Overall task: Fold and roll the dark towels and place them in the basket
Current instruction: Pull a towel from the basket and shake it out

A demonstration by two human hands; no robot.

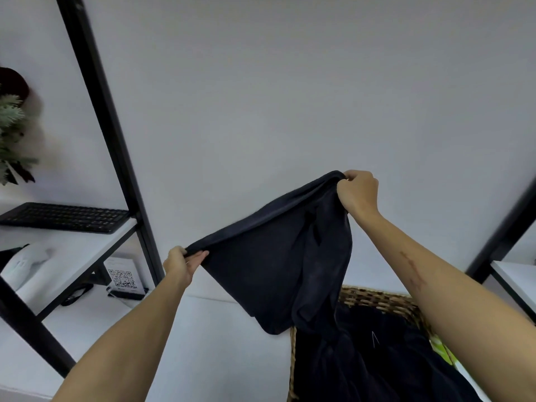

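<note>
Up in the air it went: the towel [272, 274] hung stretched between both hands, in front of the white wall [290, 97]. The left hand [182, 264] pinched one end of the top edge, low and to the left, fingers curled over the hem. The right hand [358, 191] gripped the other end, higher and to the right, knuckles bunched round a wad of cloth. The edge between them ran taut and slanted. Below it the cloth drooped in folds, its lower part trailing down into the basket [377, 300] at the near right.

That wicker basket was only partly seen: the far rim showed, the rest was covered by dark cloth and cut off by the frame's bottom edge. How many towels lay inside could not be told, as it was all one dark mass. A scrap of green [439, 348] peeked out by the right forearm; what it was, hard to say.

On the far left, a black-framed shelf [87, 248] carried a keyboard [66, 217], with a QR card [123, 280] below and a plant [11, 134] cropped at the edge. The white table [203, 343] lay under it all.
</note>
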